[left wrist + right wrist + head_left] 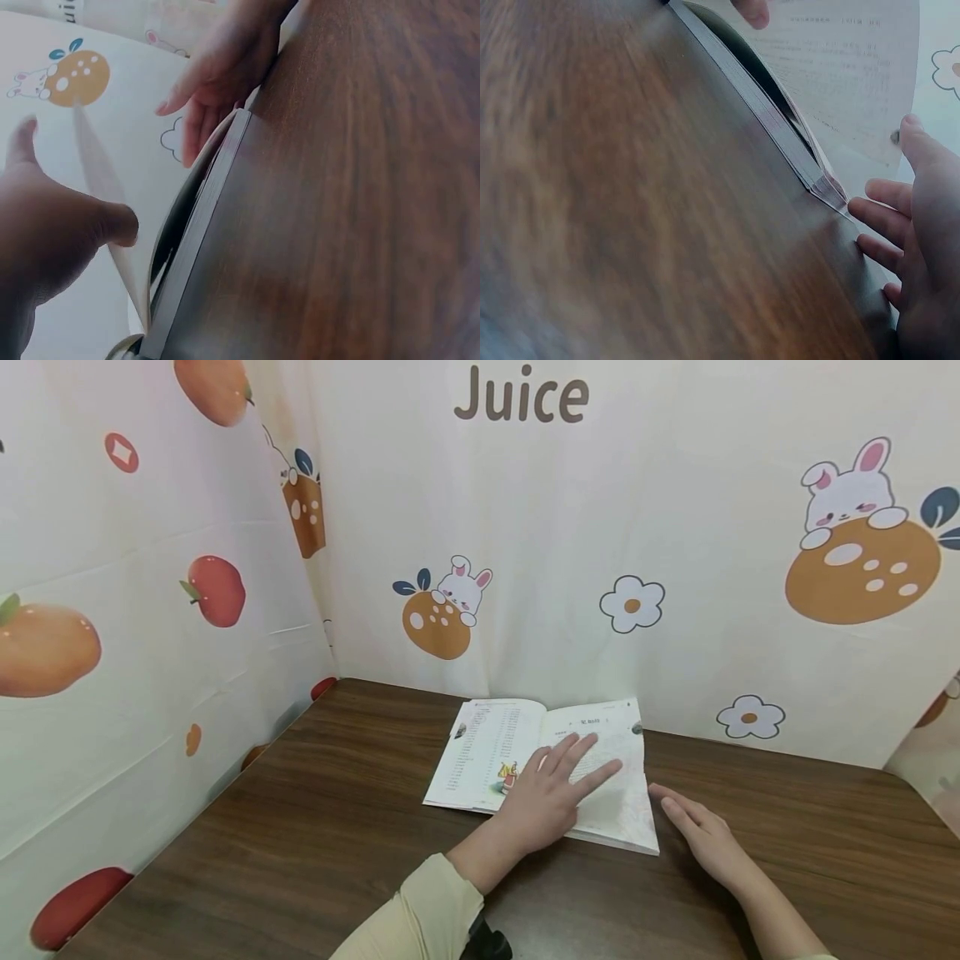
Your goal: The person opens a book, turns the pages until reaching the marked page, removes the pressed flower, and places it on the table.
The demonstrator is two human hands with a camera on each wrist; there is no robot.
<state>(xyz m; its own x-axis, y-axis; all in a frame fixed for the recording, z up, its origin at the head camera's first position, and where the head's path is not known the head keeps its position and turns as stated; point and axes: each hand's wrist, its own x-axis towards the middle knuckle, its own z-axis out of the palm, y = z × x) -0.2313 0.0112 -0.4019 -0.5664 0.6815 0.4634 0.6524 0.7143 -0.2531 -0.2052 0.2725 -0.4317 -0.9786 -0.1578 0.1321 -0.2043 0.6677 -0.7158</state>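
An open book lies on the table, with print on both pages and a small coloured picture on the left one. Over its right page is my left hand, fingers spread and gripping nothing visible. From the left wrist, this hand is beside a blurred, raised page. My right hand lies at the book's right edge, fingers extended. In the right wrist view, the fingertips of that hand are at the corner of the page block; whether they touch it I cannot tell.
The brown wooden table extends around the book. Behind it hangs a pale curtain printed with rabbits, fruit and flowers, and another printed sheet runs along the left side. A black object shows at my left sleeve.
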